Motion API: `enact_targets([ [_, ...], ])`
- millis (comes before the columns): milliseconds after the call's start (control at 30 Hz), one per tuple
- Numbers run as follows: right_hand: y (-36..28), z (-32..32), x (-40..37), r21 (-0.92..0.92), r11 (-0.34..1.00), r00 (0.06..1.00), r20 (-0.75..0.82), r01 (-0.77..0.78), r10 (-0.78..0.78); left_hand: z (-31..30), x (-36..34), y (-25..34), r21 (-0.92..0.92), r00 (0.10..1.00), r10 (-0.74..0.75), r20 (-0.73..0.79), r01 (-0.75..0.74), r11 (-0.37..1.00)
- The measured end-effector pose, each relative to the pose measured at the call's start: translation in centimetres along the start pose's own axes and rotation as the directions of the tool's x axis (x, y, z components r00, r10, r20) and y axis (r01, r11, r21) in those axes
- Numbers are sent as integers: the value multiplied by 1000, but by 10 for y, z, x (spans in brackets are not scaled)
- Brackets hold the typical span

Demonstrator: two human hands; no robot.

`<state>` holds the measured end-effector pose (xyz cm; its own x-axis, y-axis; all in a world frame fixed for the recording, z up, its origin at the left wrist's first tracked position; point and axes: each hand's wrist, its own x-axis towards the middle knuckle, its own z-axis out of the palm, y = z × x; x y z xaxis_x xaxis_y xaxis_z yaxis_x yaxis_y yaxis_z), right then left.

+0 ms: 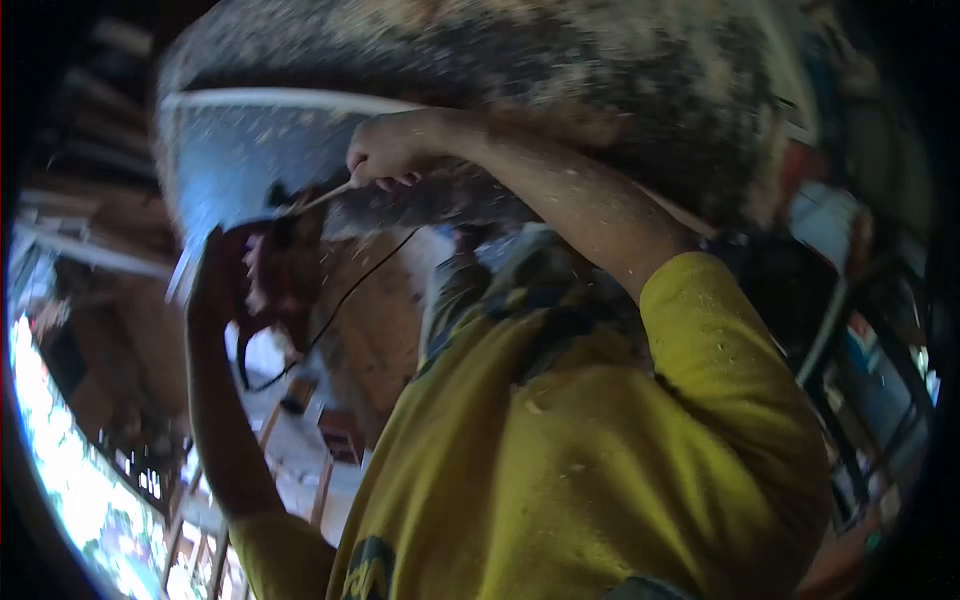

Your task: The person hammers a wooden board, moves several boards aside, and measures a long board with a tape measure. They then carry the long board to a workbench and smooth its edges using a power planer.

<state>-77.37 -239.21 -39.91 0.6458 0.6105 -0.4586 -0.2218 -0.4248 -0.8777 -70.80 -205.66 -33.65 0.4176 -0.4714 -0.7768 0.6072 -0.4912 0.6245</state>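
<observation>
My left hand [222,262] is wrapped around a dark reddish corded power tool [280,270]; blur and shadow hide its exact kind. A black cord [352,288] loops from its lower end. My right hand [400,150] is closed on a thin, pale stick [325,200], pinched near one end. The stick slants down to the left, its far end at the top of the tool; whether the two touch I cannot make out. Both hands are over the edge of a work surface [240,150] with a greyish sheet and scattered chips.
A dark, dusty surface [600,60] strewn with wood shavings spreads across the top. Planks [95,240] are stacked at the left. Chairs or metal frames [850,330] stand at the right. Chips lie on my yellow shirt [560,450].
</observation>
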Motion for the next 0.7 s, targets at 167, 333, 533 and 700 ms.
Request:
enact_targets([
  [167, 92, -58, -217, -37, 920, 734, -615, -391, 287, -5, -4, -25, 9, 994, -33, -107, 34, 999],
  [333, 203, -113, -378, 116, 583, 317, -746, -804, 586, 69, -5, -46, 255, 903, 288, -318, -211, 944],
  [533, 67, -49, -286, -1, 960, 651, -735, -280, 190, 135, 2, -70, -517, 863, 131, -488, -407, 753],
  [700, -50, 57, -134, -66, 979, 921, -334, 191, -202, 176, 8, -71, -687, 845, 165, -508, -513, 515],
])
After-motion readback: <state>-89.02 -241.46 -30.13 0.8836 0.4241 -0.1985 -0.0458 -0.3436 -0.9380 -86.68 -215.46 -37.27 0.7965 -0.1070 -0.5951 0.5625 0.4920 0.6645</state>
